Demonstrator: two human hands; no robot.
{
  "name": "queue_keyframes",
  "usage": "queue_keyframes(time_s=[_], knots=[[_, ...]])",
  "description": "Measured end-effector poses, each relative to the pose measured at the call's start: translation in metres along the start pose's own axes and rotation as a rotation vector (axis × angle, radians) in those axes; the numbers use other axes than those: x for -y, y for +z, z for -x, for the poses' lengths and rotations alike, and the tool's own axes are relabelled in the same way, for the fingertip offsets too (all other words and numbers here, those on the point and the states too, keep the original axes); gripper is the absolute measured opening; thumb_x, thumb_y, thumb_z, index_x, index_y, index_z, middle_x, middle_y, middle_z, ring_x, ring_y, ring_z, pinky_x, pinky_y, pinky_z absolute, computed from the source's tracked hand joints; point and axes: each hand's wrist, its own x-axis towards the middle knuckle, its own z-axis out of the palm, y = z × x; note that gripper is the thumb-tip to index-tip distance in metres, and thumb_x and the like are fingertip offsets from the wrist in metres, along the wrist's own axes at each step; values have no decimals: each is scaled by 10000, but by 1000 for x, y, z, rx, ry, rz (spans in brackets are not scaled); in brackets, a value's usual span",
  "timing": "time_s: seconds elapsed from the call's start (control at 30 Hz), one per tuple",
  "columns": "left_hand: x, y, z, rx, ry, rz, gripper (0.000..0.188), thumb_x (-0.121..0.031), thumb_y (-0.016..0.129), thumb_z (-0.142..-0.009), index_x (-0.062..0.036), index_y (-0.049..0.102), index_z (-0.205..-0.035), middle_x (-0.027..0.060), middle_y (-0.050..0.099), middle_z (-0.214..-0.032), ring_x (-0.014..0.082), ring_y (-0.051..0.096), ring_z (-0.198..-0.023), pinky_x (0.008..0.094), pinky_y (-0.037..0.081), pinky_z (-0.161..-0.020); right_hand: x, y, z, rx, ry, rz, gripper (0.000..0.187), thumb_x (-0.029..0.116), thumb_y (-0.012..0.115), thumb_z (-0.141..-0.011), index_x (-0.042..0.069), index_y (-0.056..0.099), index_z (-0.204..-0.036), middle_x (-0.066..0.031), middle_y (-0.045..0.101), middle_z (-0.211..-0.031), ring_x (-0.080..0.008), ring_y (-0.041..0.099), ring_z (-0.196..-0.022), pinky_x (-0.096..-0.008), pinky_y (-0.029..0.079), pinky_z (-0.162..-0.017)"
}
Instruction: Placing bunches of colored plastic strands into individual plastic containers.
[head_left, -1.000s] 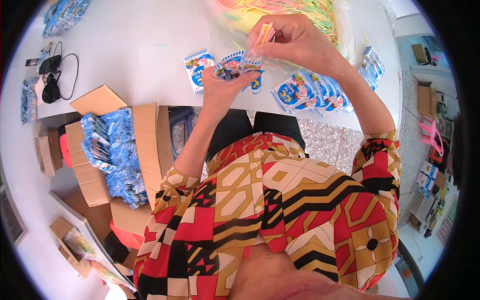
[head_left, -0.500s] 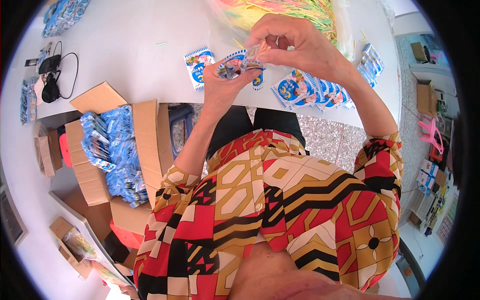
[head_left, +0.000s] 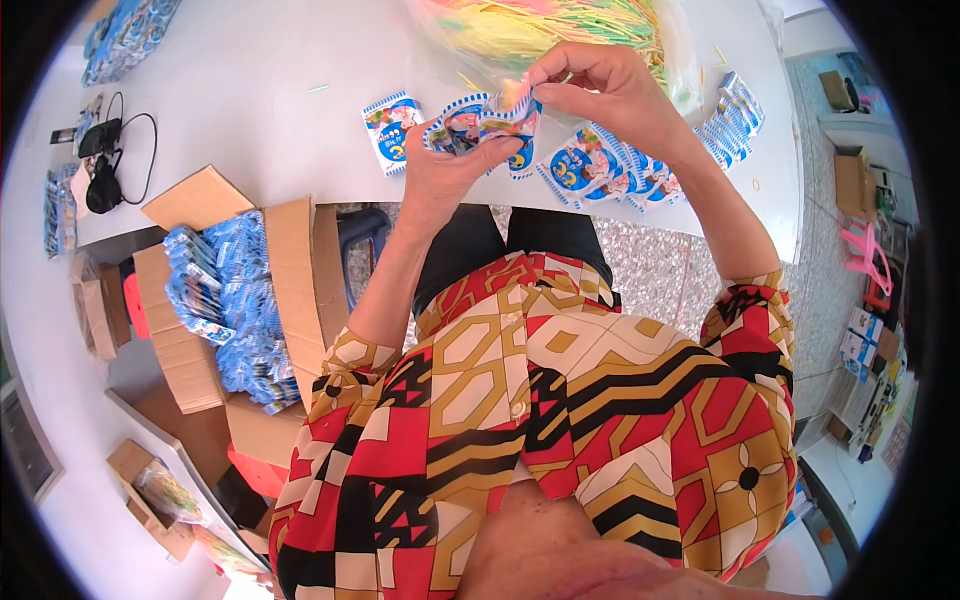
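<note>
My left hand [head_left: 440, 180] is closed around blue-and-white printed packets [head_left: 468, 122], its thumb lying across their front. My right hand [head_left: 615, 95] pinches at the upper right edge of the held packet, where a small pinkish patch shows between the fingertips. Whether that patch is part of the packet or something in it, I cannot tell. Just left of my left hand a single packet [head_left: 391, 130] lies flat on the table. Below my right hand, overlapping packets [head_left: 585, 170] are fanned out along the table's near edge.
A clear bag of thin coloured sticks [head_left: 570, 25] lies beyond my hands on the white table [head_left: 270, 130]. More packets [head_left: 733, 118] sit at the right. A black corded device [head_left: 103, 150] is at the left. Below stands an open cardboard box [head_left: 290, 270] full of packets.
The packet in my left hand has spread wider. My right hand has moved slightly right and down, and its fingertips are now at the packet's upper right edge.
</note>
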Motion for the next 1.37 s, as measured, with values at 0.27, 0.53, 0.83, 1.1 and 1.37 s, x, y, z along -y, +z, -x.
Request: queue_keyframes(time_s=[0.27,0.53,0.83,1.1,1.37], knots=[[5,-15,-7,-83,-59,-91,136,-129,644,-838,7,641,-843,76,672,-816,109,616,-713,257,495,-686,-9,12,30,-381,62,1,147,92,526,-919,-2,564,-1025,-25,623,-876,-65,575,-769,-212,498,-662],[7,-11,-11,-116,-228,-24,275,-212,488,-934,27,621,-905,134,676,-848,176,656,-816,285,512,-756,-78,39,72,-581,326,-126,128,76,507,-921,-14,523,-1010,-58,620,-834,-87,589,-713,-225,502,-622],[17,-12,-7,-38,-148,-195,330,-271,511,-940,9,684,-924,74,684,-868,117,626,-803,258,485,-766,-75,36,86,-616,387,242,143,64,569,-873,30,562,-1012,-55,610,-841,-96,578,-678,-227,469,-590],[10,-5,-3,-27,-42,-247,203,-150,626,-865,40,679,-909,93,690,-839,118,637,-780,262,503,-761,-36,28,59,-650,98,443,280,-15,632,-770,54,593,-1038,-59,557,-1149,-96,552,-719,-225,456,-583],[2,-4,3,-81,-42,-232,173,-32,639,-817,65,617,-959,136,681,-849,211,669,-788,329,534,-778,-13,12,2,-441,-132,396,229,32,619,-802,81,609,-1025,-57,571,-1133,-125,564,-765,-245,468,-626]])
